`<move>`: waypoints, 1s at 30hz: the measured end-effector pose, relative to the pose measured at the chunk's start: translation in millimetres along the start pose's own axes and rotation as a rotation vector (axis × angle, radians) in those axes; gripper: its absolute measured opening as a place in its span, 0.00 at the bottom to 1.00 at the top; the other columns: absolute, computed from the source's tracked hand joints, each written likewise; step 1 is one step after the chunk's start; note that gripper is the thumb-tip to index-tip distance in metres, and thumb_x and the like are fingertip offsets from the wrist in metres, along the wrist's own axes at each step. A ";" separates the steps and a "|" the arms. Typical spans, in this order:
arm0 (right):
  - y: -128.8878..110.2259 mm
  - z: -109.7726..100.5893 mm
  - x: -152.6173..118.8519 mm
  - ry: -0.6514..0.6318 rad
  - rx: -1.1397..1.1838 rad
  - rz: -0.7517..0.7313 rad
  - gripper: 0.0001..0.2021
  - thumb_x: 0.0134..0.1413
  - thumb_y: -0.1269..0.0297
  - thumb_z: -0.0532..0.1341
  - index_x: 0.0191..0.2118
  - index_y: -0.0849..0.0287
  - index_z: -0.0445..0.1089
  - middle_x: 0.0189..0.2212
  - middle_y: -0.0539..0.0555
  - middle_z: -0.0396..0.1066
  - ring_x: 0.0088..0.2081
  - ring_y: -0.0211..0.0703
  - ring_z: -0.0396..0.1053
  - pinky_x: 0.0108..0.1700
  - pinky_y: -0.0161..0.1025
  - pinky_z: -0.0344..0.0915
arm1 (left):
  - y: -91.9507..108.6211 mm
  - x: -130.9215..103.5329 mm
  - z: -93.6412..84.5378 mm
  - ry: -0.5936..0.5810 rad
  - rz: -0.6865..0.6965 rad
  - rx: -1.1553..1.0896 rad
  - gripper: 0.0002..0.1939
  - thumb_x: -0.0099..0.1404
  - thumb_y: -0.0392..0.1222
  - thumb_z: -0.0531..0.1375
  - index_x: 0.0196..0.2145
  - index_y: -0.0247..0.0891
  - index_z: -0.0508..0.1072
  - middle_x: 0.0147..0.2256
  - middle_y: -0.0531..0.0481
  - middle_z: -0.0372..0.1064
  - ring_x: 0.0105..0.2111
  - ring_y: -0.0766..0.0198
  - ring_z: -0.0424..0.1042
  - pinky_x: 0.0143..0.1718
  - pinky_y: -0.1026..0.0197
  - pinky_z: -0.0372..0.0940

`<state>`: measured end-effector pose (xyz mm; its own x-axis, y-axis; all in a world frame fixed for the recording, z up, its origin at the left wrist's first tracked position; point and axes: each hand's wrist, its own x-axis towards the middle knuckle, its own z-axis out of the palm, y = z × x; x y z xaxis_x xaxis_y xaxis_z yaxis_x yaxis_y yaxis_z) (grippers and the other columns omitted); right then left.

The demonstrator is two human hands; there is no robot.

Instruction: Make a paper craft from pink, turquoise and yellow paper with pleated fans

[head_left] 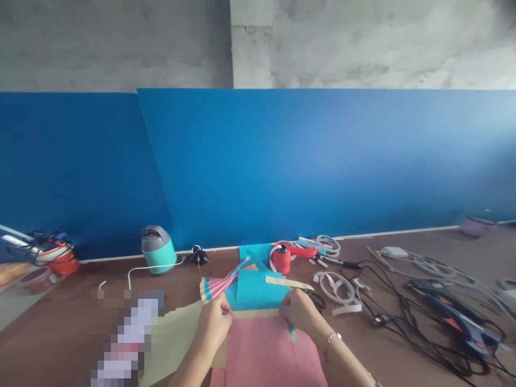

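Left hand (pixel 213 321) pinched shut on the left edge of the folded turquoise paper piece (pixel 255 290), fingers curled, thumb on top. Right hand (pixel 300 310) clamped on the same piece's right lower corner; silver bracelet at that wrist. Turquoise piece sits on the brown wooden tabletop (pixel 72 317), over a flat pink paper sheet (pixel 266 349) just below it, which overlaps a pale yellow sheet (pixel 177 338). A pleated pink paper fan (pixel 220 286) touches the piece's upper left. Red thread spool (pixel 281 259) just behind it. Teal-and-grey jug (pixel 158 249) behind and left. White paper strip loops (pixel 336 287) to its right; tangle of black cables (pixel 403 312) further right.
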<state>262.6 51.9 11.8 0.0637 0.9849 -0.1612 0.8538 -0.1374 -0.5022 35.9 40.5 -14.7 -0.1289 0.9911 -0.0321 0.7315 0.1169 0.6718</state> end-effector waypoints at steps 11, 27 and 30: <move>-2.1 -7.8 2.7 -0.104 0.081 -0.001 0.09 0.30 0.74 0.54 0.09 0.61 0.65 0.10 0.53 0.67 0.17 0.38 0.66 0.20 0.29 0.58 | 1.9 -1.2 0.2 -0.008 0.004 0.010 0.11 0.51 0.23 0.54 0.21 0.38 0.66 0.19 0.57 0.66 0.22 0.67 0.69 0.25 0.67 0.54; 0.3 -5.2 4.6 -0.117 0.103 0.003 0.08 0.29 0.75 0.54 0.10 0.61 0.65 0.10 0.53 0.67 0.17 0.40 0.68 0.21 0.30 0.60 | 3.6 -2.3 -2.9 -0.010 -0.009 0.077 0.12 0.50 0.21 0.54 0.25 0.38 0.66 0.22 0.55 0.66 0.26 0.65 0.69 0.25 0.67 0.54; 2.7 -1.7 5.2 -0.103 0.100 0.003 0.08 0.30 0.75 0.54 0.10 0.61 0.64 0.09 0.51 0.65 0.17 0.38 0.67 0.21 0.29 0.59 | 2.6 -2.5 -5.1 0.009 -0.007 0.080 0.14 0.51 0.21 0.53 0.28 0.37 0.67 0.27 0.53 0.69 0.30 0.64 0.70 0.29 0.67 0.58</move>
<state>266.2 56.9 11.0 0.0085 0.9692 -0.2462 0.7975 -0.1550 -0.5830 34.7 38.0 -9.2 -0.1403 0.9897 -0.0300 0.7814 0.1293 0.6105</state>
